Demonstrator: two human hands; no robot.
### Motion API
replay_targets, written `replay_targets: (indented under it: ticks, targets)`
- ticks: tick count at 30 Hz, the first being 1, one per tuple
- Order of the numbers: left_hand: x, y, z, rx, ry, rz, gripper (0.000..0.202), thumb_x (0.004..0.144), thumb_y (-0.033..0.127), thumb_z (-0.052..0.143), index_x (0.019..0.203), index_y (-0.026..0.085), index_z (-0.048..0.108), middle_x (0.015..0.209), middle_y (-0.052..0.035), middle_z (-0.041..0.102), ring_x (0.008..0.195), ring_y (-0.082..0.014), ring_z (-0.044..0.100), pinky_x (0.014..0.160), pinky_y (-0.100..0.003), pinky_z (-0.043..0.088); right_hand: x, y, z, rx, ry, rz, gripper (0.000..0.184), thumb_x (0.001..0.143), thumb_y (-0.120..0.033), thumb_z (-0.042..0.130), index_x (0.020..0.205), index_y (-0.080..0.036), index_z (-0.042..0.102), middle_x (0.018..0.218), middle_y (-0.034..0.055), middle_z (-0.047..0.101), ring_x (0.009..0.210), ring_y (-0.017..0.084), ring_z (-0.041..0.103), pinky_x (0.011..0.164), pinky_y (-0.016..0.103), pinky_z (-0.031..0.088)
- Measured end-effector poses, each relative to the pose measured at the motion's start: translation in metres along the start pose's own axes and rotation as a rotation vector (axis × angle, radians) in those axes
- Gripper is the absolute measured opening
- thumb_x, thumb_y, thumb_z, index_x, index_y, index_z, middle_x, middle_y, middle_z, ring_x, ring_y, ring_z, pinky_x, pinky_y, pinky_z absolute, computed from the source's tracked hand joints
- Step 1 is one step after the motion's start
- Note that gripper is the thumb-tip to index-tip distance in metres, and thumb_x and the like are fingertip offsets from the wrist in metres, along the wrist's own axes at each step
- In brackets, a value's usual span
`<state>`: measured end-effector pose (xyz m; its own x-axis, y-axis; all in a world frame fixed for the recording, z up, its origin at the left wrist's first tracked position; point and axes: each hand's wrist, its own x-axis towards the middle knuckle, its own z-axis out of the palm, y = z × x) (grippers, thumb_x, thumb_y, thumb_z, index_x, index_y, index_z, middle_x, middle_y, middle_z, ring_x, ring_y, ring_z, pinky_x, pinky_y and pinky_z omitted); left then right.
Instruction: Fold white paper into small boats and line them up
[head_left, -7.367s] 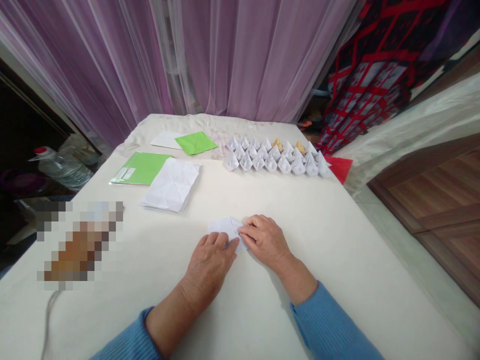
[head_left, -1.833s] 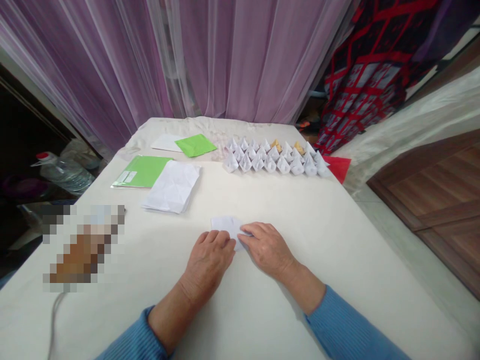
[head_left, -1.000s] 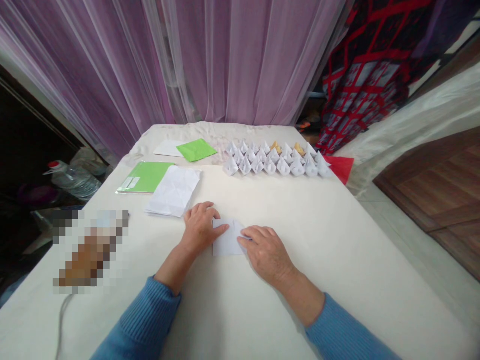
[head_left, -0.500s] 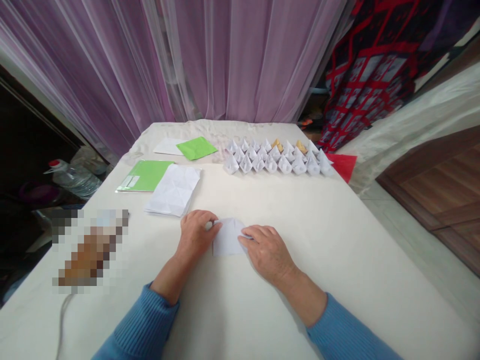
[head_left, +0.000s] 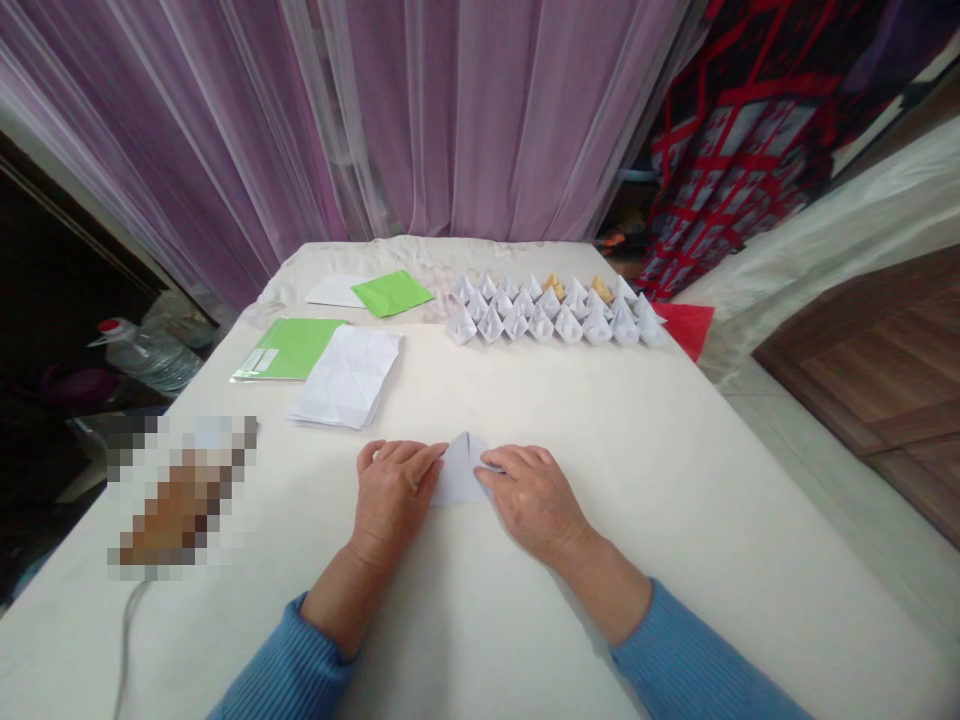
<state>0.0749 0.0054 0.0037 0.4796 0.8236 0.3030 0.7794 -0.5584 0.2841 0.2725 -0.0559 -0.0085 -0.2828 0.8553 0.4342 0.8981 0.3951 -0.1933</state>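
Observation:
A small white sheet of paper (head_left: 459,484) lies on the table between my hands, its two upper corners folded in to a point with a seam down the middle. My left hand (head_left: 394,495) pinches its left edge between thumb and fingers. On the right edge, my right hand (head_left: 534,495) is closed with thumb and fingertips on the paper. Both hands rest low on the table and partly cover the sheet's sides.
Rows of folded white paper shapes (head_left: 568,325), two of them yellowish, stand at the back right. A white paper stack (head_left: 349,378), a green packet (head_left: 289,347) and a green sheet (head_left: 394,293) lie back left. A blurred object (head_left: 176,500) with a cable (head_left: 124,640) lies left.
The paper's upper left corner has been folded inward, so its top now comes to a point. My left hand has turned and moved slightly down along that edge. My right hand has barely moved.

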Motion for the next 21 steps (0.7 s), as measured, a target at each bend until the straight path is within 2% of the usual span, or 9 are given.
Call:
replay_targets:
  ticks: [5,10,21]
  targets:
    - [0.0001,-0.0007,0.0011,0.031,0.021,0.091,0.024,0.094,0.024,0.053,0.11,0.031,0.07,0.094,-0.0023,0.072,0.086,-0.0175,0.064,0.083,-0.037,0.039,-0.0003,0.0006,0.0007,0.003,0.002,0.007,0.018,0.088,-0.012,0.058,0.096,-0.024,0.069,0.102,0.0024,0.069,0.094,0.018,0.057,0.081,0.034,0.036]
    - [0.0006,-0.0027,0.0023,0.067,0.016,0.165,0.026,0.091,0.02,0.056,0.11,0.032,0.07,0.096,-0.0019,0.071,0.085,-0.0182,0.062,0.081,-0.036,0.04,-0.0007,0.0007,0.0004,0.01,-0.005,0.013,0.019,0.088,-0.012,0.057,0.096,-0.024,0.069,0.103,0.0021,0.069,0.095,0.018,0.058,0.081,0.034,0.036]
    - [0.0007,-0.0038,0.0056,0.06,0.014,0.2,0.029,0.093,0.021,0.053,0.116,0.031,0.066,0.093,-0.0023,0.07,0.085,-0.0187,0.06,0.08,-0.035,0.042,-0.0002,0.0002,-0.0008,0.013,-0.003,0.014,0.019,0.089,-0.013,0.055,0.096,-0.024,0.07,0.103,0.0027,0.069,0.096,0.018,0.057,0.081,0.034,0.036]
